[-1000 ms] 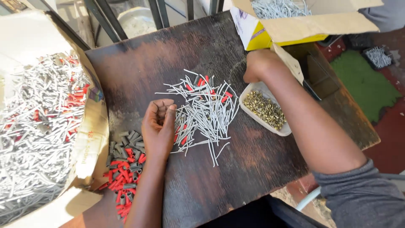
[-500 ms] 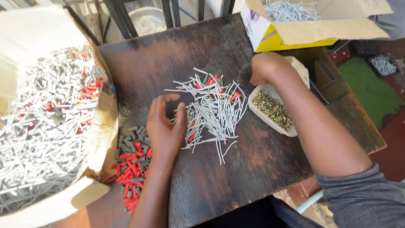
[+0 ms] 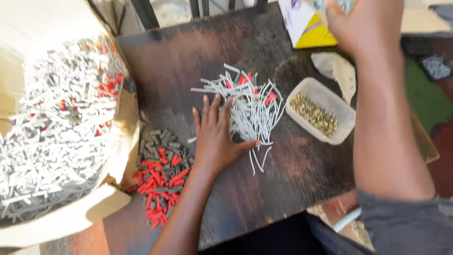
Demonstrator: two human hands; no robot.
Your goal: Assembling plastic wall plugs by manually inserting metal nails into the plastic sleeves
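5 groups of stock lie across our bench, entered from left to right.

1. Far left: a large open cardboard carton (image 3: 118,156), heaped with pale grey plastic strips and a few red pieces. It stands at the table's left edge, seemingly as the bulk supply, close enough to draw from.

2. Near left, on the dark wooden table (image 3: 292,189): a pile of short red and grey sleeves (image 3: 160,177), lying apart from the long strips, which looks like sorted stock.

3. Centre: our left hand (image 3: 216,137) lies flat, palm down, fingers spread and gripping nothing. Its fingertips and thumb touch the left side of the loose spread of grey strips (image 3: 250,113), as if to pin or rake them. The strips are fanned thin, so single pieces can be told apart; a few red ones show among them.

4. Right of centre: a clear plastic tub (image 3: 347,115) of small brass-coloured bits, just beside the strips.

5. Far right: our right hand (image 3: 363,23) is raised at a yellow and white box (image 3: 306,28). It is blurred; we cannot tell how far open it is or whether it holds anything.
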